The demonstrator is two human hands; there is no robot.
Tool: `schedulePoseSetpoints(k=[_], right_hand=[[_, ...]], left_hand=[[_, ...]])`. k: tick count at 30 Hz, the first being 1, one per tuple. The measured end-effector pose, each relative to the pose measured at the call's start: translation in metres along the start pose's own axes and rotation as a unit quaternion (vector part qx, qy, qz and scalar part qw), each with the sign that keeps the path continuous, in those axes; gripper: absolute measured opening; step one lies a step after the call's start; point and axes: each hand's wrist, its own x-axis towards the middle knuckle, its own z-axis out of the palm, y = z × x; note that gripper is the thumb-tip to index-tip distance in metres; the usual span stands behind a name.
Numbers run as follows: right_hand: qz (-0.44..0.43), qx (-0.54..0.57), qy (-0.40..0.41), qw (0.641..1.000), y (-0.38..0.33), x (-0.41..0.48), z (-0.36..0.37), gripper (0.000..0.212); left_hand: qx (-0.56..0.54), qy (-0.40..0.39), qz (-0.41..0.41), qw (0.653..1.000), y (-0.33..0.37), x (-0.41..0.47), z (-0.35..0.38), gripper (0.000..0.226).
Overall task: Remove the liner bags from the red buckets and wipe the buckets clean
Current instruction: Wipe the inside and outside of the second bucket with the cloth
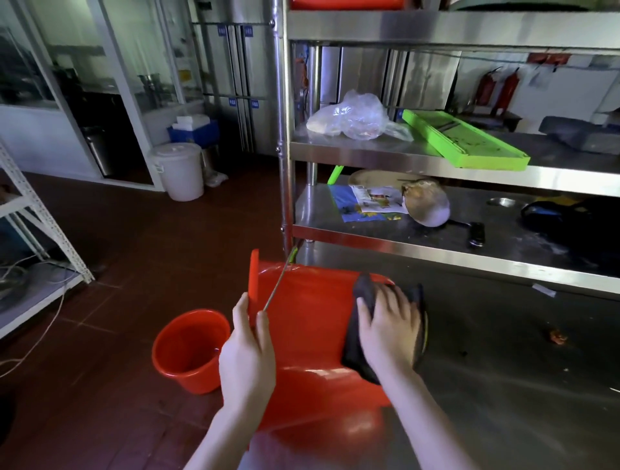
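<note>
Red buckets, two: tipped bucket (308, 322) lies sideways on bench (503, 369), left hand (248, 355) fingers gripping rim, right hand (389, 328) fingers flat, pressing one dark cloth (355, 355); floor bucket (188, 352) upright. Tipped bucket's inside hidden.

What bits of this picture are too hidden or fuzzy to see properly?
All in the head view:
- Inside of the tipped bucket: its opening faces away from the camera.
- Bucket wall under the cloth and right hand: covered.
- One side of the floor bucket: behind the left hand.
- The red thing at the very top: cut off by the picture's edge.
- The blue door labels: too small to read.
</note>
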Motion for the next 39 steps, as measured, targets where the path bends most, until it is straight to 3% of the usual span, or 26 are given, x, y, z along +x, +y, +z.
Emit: schedulePoseSetpoints(k=[4,8,10,13,16,17,18,21,24,26,28,30,32,35,37,39], right_hand=[[-0.219,0.077,-0.026,0.972,-0.083,-0.042,0.010,0.050],[-0.273,0.082,-0.029,0.958,-0.087,-0.048,0.014,0.051],[-0.241,0.067,-0.023,0.968,-0.057,-0.035,0.008,0.050],[-0.091,0.012,-0.009,0.996,-0.007,0.001,-0.006,0.045],[0.091,0.001,-0.127,0.988,0.020,0.029,-0.017,0.045],[0.112,-0.003,-0.139,0.984,0.017,0.031,-0.016,0.044],[0.097,-0.016,-0.129,0.987,0.008,0.029,-0.016,0.042],[-0.073,-0.004,-0.059,0.996,-0.053,0.005,-0.014,0.034],[-0.219,0.074,-0.032,0.972,-0.106,-0.038,-0.008,0.043],[-0.255,0.076,-0.035,0.963,-0.114,-0.061,-0.003,0.049],[-0.266,0.048,-0.025,0.962,-0.105,-0.079,0.001,0.053],[-0.278,0.032,-0.008,0.960,-0.097,-0.095,0.004,0.059],[-0.288,0.039,-0.001,0.957,-0.092,-0.105,0.005,0.059],[-0.298,0.057,0.000,0.953,-0.077,-0.100,0.003,0.056],[-0.260,0.052,0.009,0.964,-0.056,-0.084,-0.002,0.054],[-0.161,0.034,0.036,0.986,-0.025,-0.062,-0.010,0.051]], left_hand=[[-0.004,0.005,-0.004,1.000,-0.009,0.000,-0.004,0.034],[-0.009,0.002,0.001,1.000,-0.017,-0.003,-0.015,0.030],[-0.014,0.003,-0.001,1.000,-0.019,-0.008,-0.016,0.028],[-0.037,-0.007,0.001,0.999,-0.023,-0.022,-0.019,0.032],[-0.054,0.001,0.010,0.998,-0.030,-0.037,-0.024,0.039],[-0.060,0.005,0.011,0.998,-0.031,-0.040,-0.024,0.040],[-0.063,0.007,0.012,0.998,-0.032,-0.042,-0.025,0.041],[-0.056,0.005,0.017,0.998,-0.037,-0.047,-0.028,0.044],[-0.043,0.005,0.018,0.999,-0.044,-0.050,-0.040,0.054],[-0.045,0.006,0.018,0.999,-0.040,-0.044,-0.051,0.056],[-0.064,0.014,-0.002,0.998,-0.024,-0.024,-0.054,0.048],[-0.074,0.025,-0.038,0.996,-0.007,0.009,-0.052,0.062],[-0.038,-0.011,-0.061,0.997,0.009,0.041,-0.046,0.079],[0.043,-0.059,-0.038,0.997,0.024,0.053,-0.038,0.078],[0.039,-0.058,-0.026,0.997,0.024,0.042,-0.036,0.077],[0.009,-0.048,-0.003,0.999,0.014,0.024,-0.039,0.079]])
